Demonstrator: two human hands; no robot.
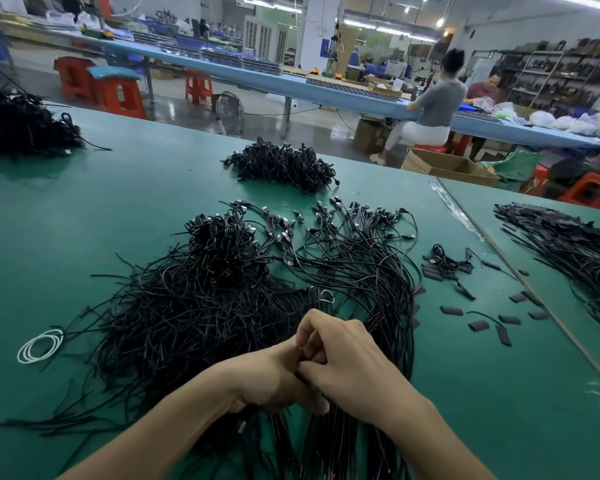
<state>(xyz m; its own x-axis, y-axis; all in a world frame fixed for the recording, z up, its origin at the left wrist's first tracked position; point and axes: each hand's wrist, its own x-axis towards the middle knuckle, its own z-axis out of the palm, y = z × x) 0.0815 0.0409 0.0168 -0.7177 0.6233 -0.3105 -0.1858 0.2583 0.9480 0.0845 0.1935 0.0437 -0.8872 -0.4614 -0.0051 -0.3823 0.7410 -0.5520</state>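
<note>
A large heap of thin black cables [201, 306] with USB plugs lies on the green table [84, 209] in front of me. My left hand [274, 379] grips a bundle of these cables [326, 441] that hangs toward the near edge. My right hand [347, 358] lies against the left one, its fingers curled and pinching something small between the two hands; what it holds is hidden. Cables with plugs fanned out [354, 230] spread beyond my hands.
Short black sleeve pieces [482, 320] are scattered to the right. More cable piles sit at the far centre [284, 164], far left [18, 123] and right [568, 244]. A white cable coil [39, 346] lies left. Two people work at a blue bench [326, 88] behind.
</note>
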